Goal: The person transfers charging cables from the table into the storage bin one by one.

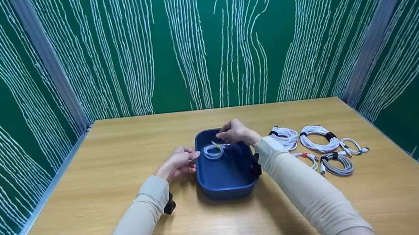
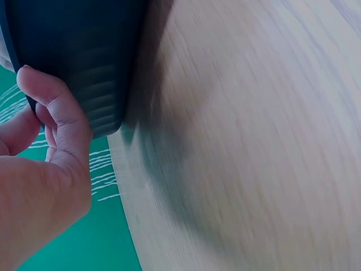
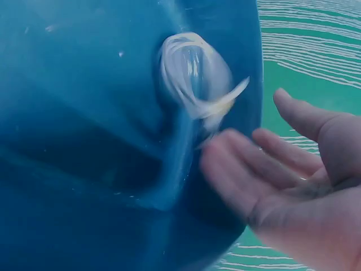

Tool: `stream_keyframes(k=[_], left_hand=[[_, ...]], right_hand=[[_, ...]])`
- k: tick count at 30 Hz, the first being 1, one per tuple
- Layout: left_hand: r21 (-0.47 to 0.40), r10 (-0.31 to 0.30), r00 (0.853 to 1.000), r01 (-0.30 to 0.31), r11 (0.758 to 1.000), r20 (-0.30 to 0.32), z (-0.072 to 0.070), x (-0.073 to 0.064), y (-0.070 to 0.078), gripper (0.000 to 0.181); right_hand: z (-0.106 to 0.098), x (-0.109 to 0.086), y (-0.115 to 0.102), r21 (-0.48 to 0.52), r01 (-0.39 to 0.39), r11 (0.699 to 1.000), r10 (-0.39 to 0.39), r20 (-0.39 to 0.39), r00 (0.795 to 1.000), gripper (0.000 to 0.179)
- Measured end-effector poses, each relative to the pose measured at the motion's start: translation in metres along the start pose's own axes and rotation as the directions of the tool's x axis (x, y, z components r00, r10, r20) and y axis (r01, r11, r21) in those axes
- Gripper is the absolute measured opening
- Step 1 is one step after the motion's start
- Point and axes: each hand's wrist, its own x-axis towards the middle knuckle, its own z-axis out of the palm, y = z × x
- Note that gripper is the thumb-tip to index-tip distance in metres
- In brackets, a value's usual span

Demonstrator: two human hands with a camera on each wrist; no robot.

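A deep blue plastic bin (image 1: 227, 176) stands on the table. My left hand (image 1: 179, 161) pinches its left rim; in the left wrist view the fingers (image 2: 70, 121) lie against the bin's outer wall. A small coiled white cable (image 1: 213, 157) is inside, toward the bin's far left, with a yellowish tie on it. Over the far right part of the bin is my right hand (image 1: 236, 131). In the right wrist view, its thumb and fingers are spread apart beside the cable coil (image 3: 220, 70) and hold nothing. That view is blurred.
Right of the bin lie several coiled cables: a thick white bundle (image 1: 289, 140), a large white coil (image 1: 305, 141) with a black strap, a small white one (image 1: 354, 142), a red-tied one (image 1: 305, 155) and a grey one (image 1: 342, 172). Green walls enclose the wooden table (image 1: 137, 136).
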Motion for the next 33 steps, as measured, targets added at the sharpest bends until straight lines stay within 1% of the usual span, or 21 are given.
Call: stream_keyframes(k=[3,8,11,13,14,17,19,21,22,24,27,30,33], left_hand=[[0.003,-0.003,1.000,0.003,1.000,-0.005,-0.002,0.000,0.000,0.014],[0.004,0.008,1.000,-0.008,1.000,0.009,-0.002,0.002,-0.001,0.014],[0.002,0.013,1.000,-0.013,1.000,0.012,-0.002,0.002,-0.001,0.015],[0.000,0.012,1.000,-0.012,1.000,0.012,-0.001,0.002,-0.002,0.016],[0.000,0.009,1.000,-0.009,1.000,0.010,-0.001,0.002,-0.002,0.017],[0.000,0.006,1.000,-0.006,1.000,0.006,0.000,0.001,-0.002,0.017],[-0.005,0.006,1.000,-0.006,1.000,0.007,0.000,0.001,-0.002,0.017],[-0.011,0.004,1.000,-0.004,1.000,0.004,0.001,0.001,-0.002,0.018],[-0.015,0.004,1.000,-0.004,1.000,0.003,0.001,0.001,-0.002,0.018],[-0.021,0.006,1.000,-0.006,1.000,0.000,0.001,0.001,-0.002,0.018],[-0.028,0.005,1.000,-0.005,1.000,0.000,0.001,0.001,-0.002,0.018],[-0.036,0.005,1.000,-0.005,0.999,0.005,0.001,0.000,-0.003,0.017],[-0.038,0.003,1.000,-0.003,0.999,0.005,0.001,0.000,-0.004,0.017]], right_hand=[[-0.007,-0.005,-0.002,-0.038,0.021,0.999,-0.022,-0.034,0.999,0.027],[-0.029,-0.012,-0.001,-0.028,0.056,0.998,-0.058,-0.110,0.992,0.024],[-0.046,-0.014,0.009,-0.014,0.071,0.997,-0.072,-0.165,0.984,0.025],[-0.058,-0.016,0.019,-0.033,0.078,0.996,-0.083,-0.212,0.974,0.025],[-0.065,-0.017,0.024,-0.053,0.077,0.996,-0.088,-0.239,0.967,0.024],[-0.084,-0.023,0.042,-0.195,0.072,0.978,-0.135,-0.332,0.934,0.023],[-0.096,-0.029,0.053,-0.302,0.032,0.953,-0.154,-0.390,0.908,0.023],[-0.106,-0.036,0.063,-0.374,-0.030,0.927,-0.145,-0.429,0.892,0.024],[-0.111,-0.040,0.068,-0.397,-0.063,0.916,-0.130,-0.442,0.888,0.025],[-0.119,-0.046,0.077,-0.436,-0.117,0.892,-0.107,-0.456,0.884,0.024],[-0.128,-0.050,0.089,-0.484,-0.159,0.861,-0.087,-0.447,0.890,0.018],[-0.133,-0.051,0.099,-0.531,-0.159,0.832,-0.100,-0.426,0.899,0.015],[-0.134,-0.049,0.105,-0.543,-0.158,0.825,-0.084,-0.394,0.915,0.012]])
